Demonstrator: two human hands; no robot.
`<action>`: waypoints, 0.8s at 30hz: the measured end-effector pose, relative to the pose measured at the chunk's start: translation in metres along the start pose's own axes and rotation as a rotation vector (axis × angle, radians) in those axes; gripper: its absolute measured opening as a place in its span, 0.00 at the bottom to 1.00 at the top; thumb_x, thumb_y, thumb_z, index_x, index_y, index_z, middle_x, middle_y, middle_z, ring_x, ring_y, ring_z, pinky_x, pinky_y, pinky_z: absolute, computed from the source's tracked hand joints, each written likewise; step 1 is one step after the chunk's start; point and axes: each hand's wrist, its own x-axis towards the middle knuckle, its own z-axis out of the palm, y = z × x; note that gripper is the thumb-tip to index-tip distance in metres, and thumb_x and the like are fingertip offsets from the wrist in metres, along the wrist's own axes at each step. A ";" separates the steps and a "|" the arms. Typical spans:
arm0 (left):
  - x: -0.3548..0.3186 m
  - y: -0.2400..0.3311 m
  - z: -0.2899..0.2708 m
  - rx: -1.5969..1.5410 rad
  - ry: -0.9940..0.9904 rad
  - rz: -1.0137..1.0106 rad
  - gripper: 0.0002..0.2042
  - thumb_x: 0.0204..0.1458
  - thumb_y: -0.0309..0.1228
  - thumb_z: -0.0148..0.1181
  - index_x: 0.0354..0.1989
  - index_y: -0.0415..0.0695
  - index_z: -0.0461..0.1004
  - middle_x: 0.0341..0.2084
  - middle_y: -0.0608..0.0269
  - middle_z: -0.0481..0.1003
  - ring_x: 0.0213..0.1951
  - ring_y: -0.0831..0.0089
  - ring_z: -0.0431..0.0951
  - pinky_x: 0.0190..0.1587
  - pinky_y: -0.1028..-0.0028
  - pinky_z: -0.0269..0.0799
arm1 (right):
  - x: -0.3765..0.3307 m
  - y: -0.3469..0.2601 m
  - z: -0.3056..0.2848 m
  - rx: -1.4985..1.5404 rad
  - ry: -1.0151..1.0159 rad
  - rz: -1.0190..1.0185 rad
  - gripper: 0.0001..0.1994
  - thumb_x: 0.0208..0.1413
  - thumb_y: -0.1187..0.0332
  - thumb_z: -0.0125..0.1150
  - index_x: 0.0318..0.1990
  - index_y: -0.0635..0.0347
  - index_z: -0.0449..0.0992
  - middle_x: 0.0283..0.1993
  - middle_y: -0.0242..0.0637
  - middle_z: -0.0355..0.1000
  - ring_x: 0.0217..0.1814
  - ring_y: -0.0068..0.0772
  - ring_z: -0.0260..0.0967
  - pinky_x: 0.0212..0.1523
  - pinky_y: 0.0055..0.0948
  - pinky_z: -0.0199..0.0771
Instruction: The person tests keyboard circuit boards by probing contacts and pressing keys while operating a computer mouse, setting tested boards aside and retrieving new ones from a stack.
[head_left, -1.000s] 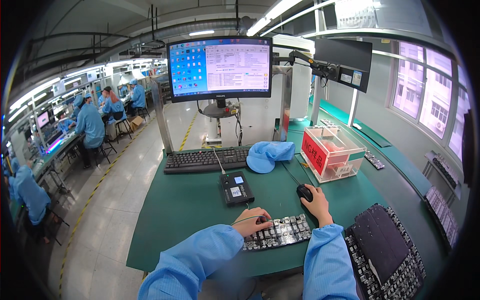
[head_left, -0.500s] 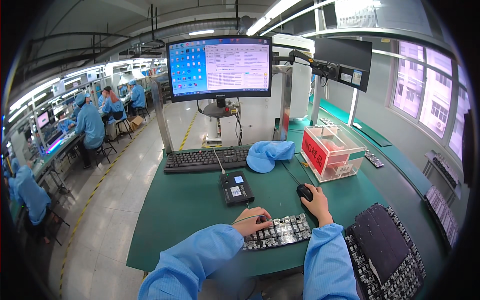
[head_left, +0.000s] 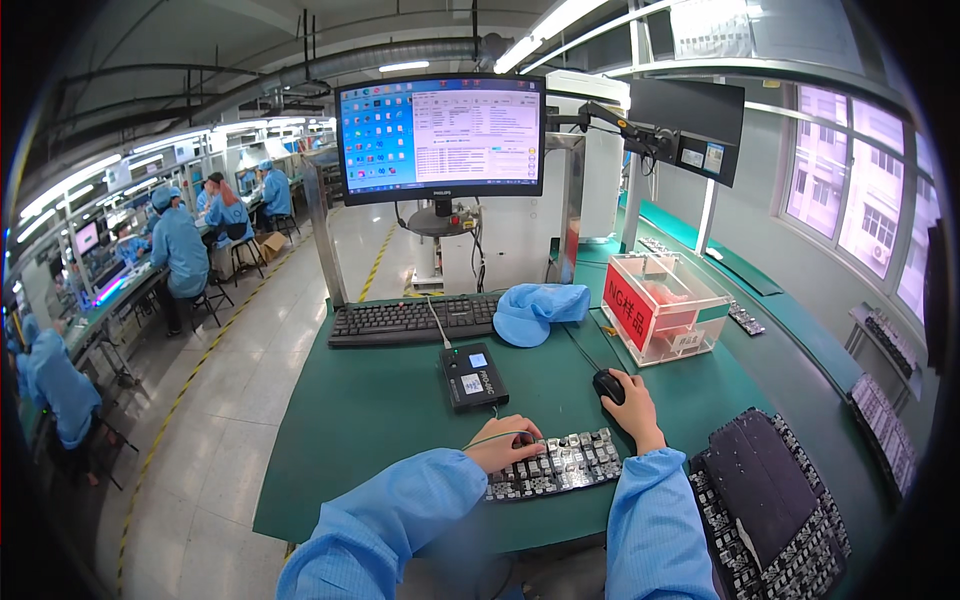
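Note:
My left hand [head_left: 505, 443] rests on the left end of a panel of small circuit boards [head_left: 572, 464] with silvery metal parts. Its fingers are curled and pressed together; whatever is between them is hidden. A thin wire loops over that hand. Just beyond it lies a black tester box [head_left: 474, 378] with a small lit screen and a pale cable [head_left: 438, 322]. To the right of the panel, my right hand [head_left: 633, 412] is wrapped round a black computer mouse [head_left: 607, 384] on the green mat [head_left: 380, 430].
A black keyboard [head_left: 410, 320] and a blue cloth cap [head_left: 540, 312] lie behind the box, below a lit monitor [head_left: 440, 135]. A clear bin [head_left: 668, 305] with a red label stands at right. Stacked board panels [head_left: 800, 565] under a dark pad [head_left: 762, 485] sit near my right sleeve.

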 end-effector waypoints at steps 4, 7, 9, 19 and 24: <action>0.002 -0.008 0.004 -0.048 -0.012 -0.006 0.15 0.52 0.47 0.62 0.38 0.48 0.76 0.33 0.64 0.75 0.33 0.72 0.76 0.42 0.71 0.66 | 0.002 0.004 0.003 -0.003 -0.014 0.008 0.28 0.45 0.60 0.67 0.57 0.40 0.69 0.51 0.44 0.68 0.49 0.51 0.70 0.48 0.43 0.74; 0.002 -0.006 0.003 -0.016 -0.013 -0.009 0.15 0.52 0.47 0.62 0.38 0.49 0.76 0.33 0.64 0.75 0.33 0.72 0.76 0.42 0.71 0.66 | 0.002 0.006 0.003 0.003 -0.014 0.002 0.28 0.45 0.60 0.67 0.57 0.40 0.69 0.51 0.44 0.68 0.49 0.51 0.70 0.48 0.43 0.73; 0.001 -0.006 0.002 0.001 -0.013 0.001 0.15 0.52 0.47 0.62 0.38 0.49 0.76 0.33 0.65 0.75 0.33 0.72 0.76 0.43 0.71 0.65 | 0.001 0.004 0.002 0.004 -0.015 0.003 0.28 0.45 0.60 0.67 0.57 0.40 0.69 0.51 0.44 0.68 0.49 0.52 0.70 0.48 0.43 0.73; 0.003 -0.008 0.005 -0.025 -0.008 -0.007 0.15 0.52 0.47 0.61 0.37 0.50 0.77 0.33 0.65 0.74 0.34 0.71 0.75 0.42 0.71 0.66 | 0.004 0.014 0.010 0.008 0.032 -0.041 0.34 0.43 0.59 0.69 0.62 0.40 0.65 0.55 0.47 0.64 0.56 0.52 0.65 0.54 0.43 0.69; 0.002 -0.009 0.005 -0.017 -0.006 -0.007 0.14 0.52 0.47 0.61 0.36 0.51 0.77 0.33 0.66 0.74 0.35 0.71 0.74 0.42 0.71 0.65 | 0.002 0.007 0.007 -0.037 0.079 -0.129 0.33 0.42 0.61 0.69 0.61 0.43 0.66 0.60 0.47 0.61 0.60 0.52 0.60 0.57 0.43 0.66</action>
